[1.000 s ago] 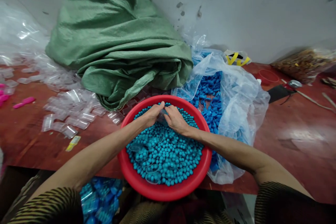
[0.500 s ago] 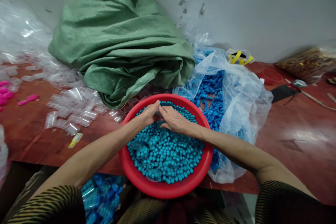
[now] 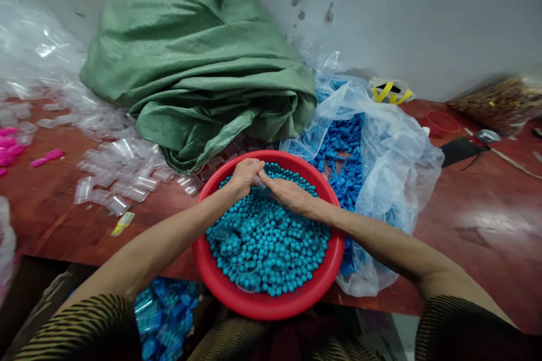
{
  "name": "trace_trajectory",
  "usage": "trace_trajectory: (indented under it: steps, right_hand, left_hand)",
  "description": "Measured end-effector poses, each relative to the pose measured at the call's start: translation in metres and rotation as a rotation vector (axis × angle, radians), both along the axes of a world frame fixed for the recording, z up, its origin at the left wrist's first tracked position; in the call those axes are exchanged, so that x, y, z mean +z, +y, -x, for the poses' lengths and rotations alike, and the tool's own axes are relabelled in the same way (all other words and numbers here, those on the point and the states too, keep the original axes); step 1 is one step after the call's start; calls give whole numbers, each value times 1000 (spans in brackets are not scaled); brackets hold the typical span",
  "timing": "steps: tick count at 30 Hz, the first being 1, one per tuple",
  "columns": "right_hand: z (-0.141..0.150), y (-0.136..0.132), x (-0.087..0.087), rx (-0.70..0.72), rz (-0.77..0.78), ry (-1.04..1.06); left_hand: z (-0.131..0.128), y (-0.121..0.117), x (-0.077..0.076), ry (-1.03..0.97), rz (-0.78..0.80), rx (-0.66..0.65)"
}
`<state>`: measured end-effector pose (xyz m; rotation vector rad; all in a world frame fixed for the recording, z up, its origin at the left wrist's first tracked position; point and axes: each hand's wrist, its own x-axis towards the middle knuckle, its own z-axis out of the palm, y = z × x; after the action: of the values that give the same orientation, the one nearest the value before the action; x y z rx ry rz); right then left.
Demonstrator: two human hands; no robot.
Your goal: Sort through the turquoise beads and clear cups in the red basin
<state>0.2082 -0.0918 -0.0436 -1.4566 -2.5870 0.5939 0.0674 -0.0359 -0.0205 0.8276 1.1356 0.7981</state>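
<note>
A red basin [image 3: 271, 309] full of small turquoise beads [image 3: 279, 254] stands in front of me. Several clear plastic tubes [image 3: 247, 266], some with beads inside, lie among them. Over the far part of the basin my left hand [image 3: 245, 176] is closed, its fingers curled around a clear plastic tube [image 3: 258, 181] of which only a little shows. My right hand [image 3: 290, 193] meets it from the right, palm down and fingers stretched towards the left fingertips. The right thumb is mostly hidden.
Clear plastic tubes [image 3: 129, 189] lie loose on the red table [image 3: 474, 259], left of the basin. Behind is a green sack [image 3: 203, 62]. To the right, an open plastic bag [image 3: 387, 146] holds blue parts [image 3: 345, 146]. Pink pieces [image 3: 48, 157] lie far left.
My left hand has closed more and risen slightly. The right hand's fingers have straightened and moved a little right, and its thumb has gone out of sight. The view has shifted slightly.
</note>
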Motion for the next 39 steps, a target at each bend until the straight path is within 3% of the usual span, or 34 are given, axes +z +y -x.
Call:
trace_trajectory:
  steps: [3,8,11,14,17,20,26,31,39]
  right_hand:
    - [-8,-5,12,-52,52,63]
    - [-15,-6,40,-227,188,368]
    - [-11,-4,40,-331,257,567]
    - [-2,-2,31,-408,83,652]
    - [6,-1,26,-328,-193,504]
    - [11,-5,27,-239,-296,298]
    - [17,-14,39,-181,-158,-49]
    - [18,-13,43,-197,-65,-24]
    - [17,-17,46,-307,-78,-35]
  left_hand:
    - [0,0,-3,26,-23,41]
    - [0,-1,-6,41,-50,95]
    - [-2,-3,-5,21,-53,112]
    - [-5,-5,-2,-10,-24,132]
    - [-9,-6,3,-39,25,172]
    - [-10,-6,7,-51,84,199]
    - [-11,-11,8,-17,93,229]
    - [-12,-19,9,-50,2,257]
    - [-10,-26,11,-167,-6,163]
